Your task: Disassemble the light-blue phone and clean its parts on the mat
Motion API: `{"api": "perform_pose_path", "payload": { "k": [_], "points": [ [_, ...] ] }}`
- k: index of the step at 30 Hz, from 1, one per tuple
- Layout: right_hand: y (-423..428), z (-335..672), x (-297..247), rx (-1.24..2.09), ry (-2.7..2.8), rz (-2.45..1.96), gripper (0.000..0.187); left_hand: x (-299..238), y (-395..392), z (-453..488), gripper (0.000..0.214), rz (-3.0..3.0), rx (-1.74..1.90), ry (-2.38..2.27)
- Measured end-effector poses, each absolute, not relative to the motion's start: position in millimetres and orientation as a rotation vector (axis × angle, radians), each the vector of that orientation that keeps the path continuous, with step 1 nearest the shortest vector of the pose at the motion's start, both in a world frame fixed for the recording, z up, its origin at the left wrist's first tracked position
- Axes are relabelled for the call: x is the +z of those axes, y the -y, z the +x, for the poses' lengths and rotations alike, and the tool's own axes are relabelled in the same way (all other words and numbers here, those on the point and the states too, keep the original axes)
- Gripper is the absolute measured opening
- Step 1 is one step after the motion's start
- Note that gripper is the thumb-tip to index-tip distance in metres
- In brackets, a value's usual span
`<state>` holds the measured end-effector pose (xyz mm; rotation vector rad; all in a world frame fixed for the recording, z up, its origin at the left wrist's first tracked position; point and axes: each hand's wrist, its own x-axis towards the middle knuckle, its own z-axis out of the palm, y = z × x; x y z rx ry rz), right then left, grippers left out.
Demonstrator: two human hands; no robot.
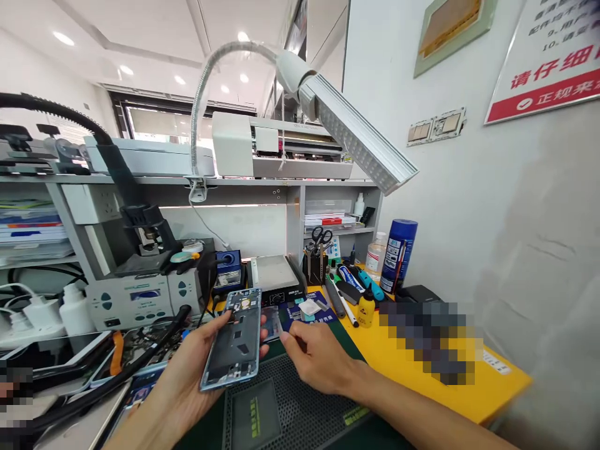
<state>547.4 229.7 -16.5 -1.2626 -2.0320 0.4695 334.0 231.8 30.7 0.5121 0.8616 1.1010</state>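
My left hand [194,369] holds an opened phone body [233,340] with a pale blue frame, its bare inside facing up, tilted over the dark work mat [281,406]. Its fingers wrap the frame from below and the left side. My right hand [316,356] hovers just right of the phone, fingers curled into a pinch near the phone's right edge. What the pinch holds is too small to see.
A gooseneck LED lamp [356,131] hangs overhead. A soldering station [140,300], a hot plate [274,278], a tool cup with scissors [319,250], a blue spray can [398,253], a yellow bottle [366,307] and pens stand behind. Cables and phone parts clutter the left.
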Motion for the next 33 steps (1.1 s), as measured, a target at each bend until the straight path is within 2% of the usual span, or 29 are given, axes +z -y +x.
{"api": "perform_pose_path", "payload": {
  "k": [2,4,10,14,21,28,33],
  "points": [
    [-233,549,-15,0.341,2.039,-1.303,0.021,32,-230,333,0.043,0.510,1.105,-0.815],
    [-240,554,-12,0.212,1.978,-1.387,0.028,34,-229,332,0.048,0.518,1.124,-0.776],
    [-271,581,10,-0.036,1.789,-1.844,0.032,34,-228,329,0.047,0.563,1.144,-0.705],
    [-301,595,33,0.063,1.801,-2.209,0.032,32,-226,327,0.047,0.588,1.129,-0.645],
    [-334,601,54,0.428,1.671,-2.689,0.033,32,-222,321,0.050,0.622,1.088,-0.465],
    [-334,608,55,0.511,1.600,-2.789,0.033,27,-222,320,0.053,0.622,0.988,-0.361],
    [-336,604,55,0.319,1.680,-2.672,0.032,25,-224,318,0.053,0.617,0.975,-0.321]
  ]
}}
